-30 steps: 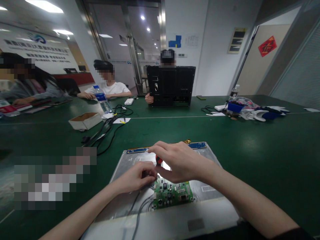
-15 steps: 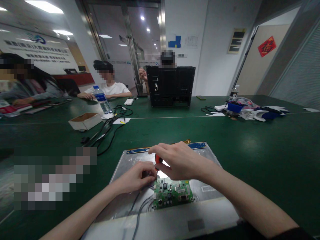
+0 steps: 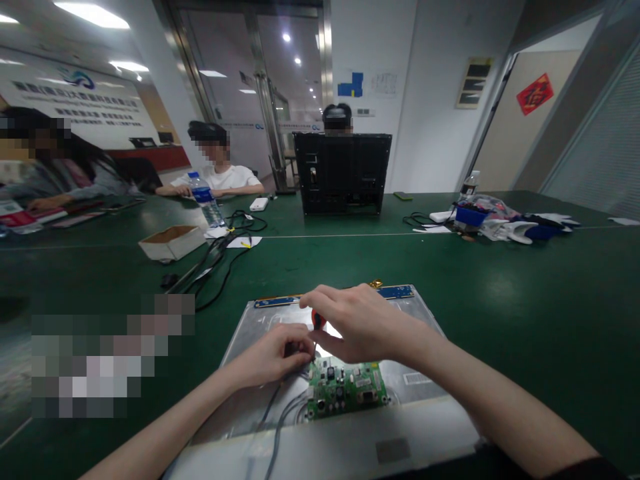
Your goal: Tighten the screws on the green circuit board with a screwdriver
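Observation:
My right hand is closed round the red and black handle of a screwdriver, which stands nearly upright with its shaft pointing down. Its tip is by the upper left corner of a green circuit board. My left hand rests at that same corner, thumb and fingers pinched together beside the shaft. Whatever sits between those fingertips is hidden. The board lies on the silvery metal back of a flat display panel, with grey cables running from its left side. A narrow blue circuit strip lines the panel's far edge.
On the green table, a white open box, black cables and a water bottle stand left. A black monitor housing stands upright opposite, a person behind it. Bags and cloth lie right. Two other people sit left.
The person behind the monitor housing has lowered the hand that was raised beside it. My hands and the screwdriver stay in almost the same place.

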Demonstrator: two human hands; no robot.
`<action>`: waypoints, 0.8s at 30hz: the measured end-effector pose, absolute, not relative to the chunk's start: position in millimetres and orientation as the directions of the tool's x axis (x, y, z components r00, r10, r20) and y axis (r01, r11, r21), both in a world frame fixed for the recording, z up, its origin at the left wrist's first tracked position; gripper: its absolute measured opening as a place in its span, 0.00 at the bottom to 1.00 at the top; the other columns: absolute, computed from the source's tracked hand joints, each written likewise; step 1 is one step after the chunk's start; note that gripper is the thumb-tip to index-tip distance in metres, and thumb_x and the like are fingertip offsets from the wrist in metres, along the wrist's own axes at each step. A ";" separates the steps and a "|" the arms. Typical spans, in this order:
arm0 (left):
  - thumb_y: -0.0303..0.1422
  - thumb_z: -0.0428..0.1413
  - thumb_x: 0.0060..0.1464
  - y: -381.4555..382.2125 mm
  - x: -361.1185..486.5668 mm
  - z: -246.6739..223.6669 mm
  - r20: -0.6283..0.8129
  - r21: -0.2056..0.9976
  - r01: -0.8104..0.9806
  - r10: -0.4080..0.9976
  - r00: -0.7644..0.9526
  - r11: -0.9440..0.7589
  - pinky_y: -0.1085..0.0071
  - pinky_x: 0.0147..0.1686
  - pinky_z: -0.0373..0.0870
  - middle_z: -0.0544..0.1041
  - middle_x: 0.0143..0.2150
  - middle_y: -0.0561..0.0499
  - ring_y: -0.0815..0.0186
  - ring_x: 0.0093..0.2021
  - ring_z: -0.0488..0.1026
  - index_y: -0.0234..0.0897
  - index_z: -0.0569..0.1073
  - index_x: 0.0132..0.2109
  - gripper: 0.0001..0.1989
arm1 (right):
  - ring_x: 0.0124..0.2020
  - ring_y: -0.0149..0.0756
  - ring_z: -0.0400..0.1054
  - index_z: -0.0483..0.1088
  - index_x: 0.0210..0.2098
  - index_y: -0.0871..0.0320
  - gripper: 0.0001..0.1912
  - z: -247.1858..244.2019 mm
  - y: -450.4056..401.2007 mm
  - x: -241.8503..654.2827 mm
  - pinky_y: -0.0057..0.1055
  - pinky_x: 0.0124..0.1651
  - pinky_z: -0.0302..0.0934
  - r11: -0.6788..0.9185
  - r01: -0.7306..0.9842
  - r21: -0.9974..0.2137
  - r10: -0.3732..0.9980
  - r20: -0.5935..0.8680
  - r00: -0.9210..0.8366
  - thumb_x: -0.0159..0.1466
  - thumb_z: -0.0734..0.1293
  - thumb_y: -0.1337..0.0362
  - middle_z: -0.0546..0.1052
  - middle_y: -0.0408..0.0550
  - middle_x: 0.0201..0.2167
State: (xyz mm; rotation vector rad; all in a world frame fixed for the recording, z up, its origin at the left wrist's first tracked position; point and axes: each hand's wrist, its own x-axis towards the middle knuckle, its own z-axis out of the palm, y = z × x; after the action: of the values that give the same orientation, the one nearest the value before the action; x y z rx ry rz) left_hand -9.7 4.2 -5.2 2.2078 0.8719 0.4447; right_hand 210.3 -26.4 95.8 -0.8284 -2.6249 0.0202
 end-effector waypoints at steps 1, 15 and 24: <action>0.29 0.55 0.54 4.3 -10.2 -6.3 0.049 0.727 0.455 0.701 0.712 -0.514 0.71 0.32 0.65 0.75 0.30 0.51 0.65 0.31 0.69 0.34 0.74 0.34 0.04 | 0.31 0.34 0.67 0.62 0.50 0.62 0.15 95.3 -26.4 210.3 0.30 0.25 0.48 0.829 0.544 -0.130 0.551 0.362 -0.752 0.64 0.60 0.64 0.74 0.51 0.44; 0.29 0.54 0.53 2.6 -9.1 -4.6 0.048 0.739 0.453 0.709 0.704 -0.499 0.73 0.28 0.62 0.73 0.28 0.53 0.67 0.28 0.68 0.35 0.73 0.33 0.03 | 0.30 0.34 0.68 0.63 0.49 0.60 0.13 96.8 -25.9 208.8 0.30 0.25 0.49 0.815 0.558 -0.152 0.576 0.313 -0.755 0.66 0.60 0.63 0.75 0.50 0.41; 0.30 0.55 0.54 2.9 -9.9 -3.8 0.061 0.717 0.456 0.699 0.712 -0.527 0.72 0.31 0.64 0.74 0.30 0.52 0.65 0.30 0.68 0.35 0.74 0.33 0.04 | 0.29 0.32 0.67 0.63 0.46 0.59 0.10 94.6 -25.7 209.2 0.30 0.24 0.45 0.823 0.556 -0.121 0.559 0.349 -0.752 0.66 0.60 0.61 0.75 0.46 0.39</action>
State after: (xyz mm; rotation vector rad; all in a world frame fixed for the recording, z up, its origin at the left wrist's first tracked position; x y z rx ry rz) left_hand -9.9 2.9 -3.8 2.2178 0.8735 0.4492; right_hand 209.2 -25.7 94.6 -0.8381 -2.6336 0.0137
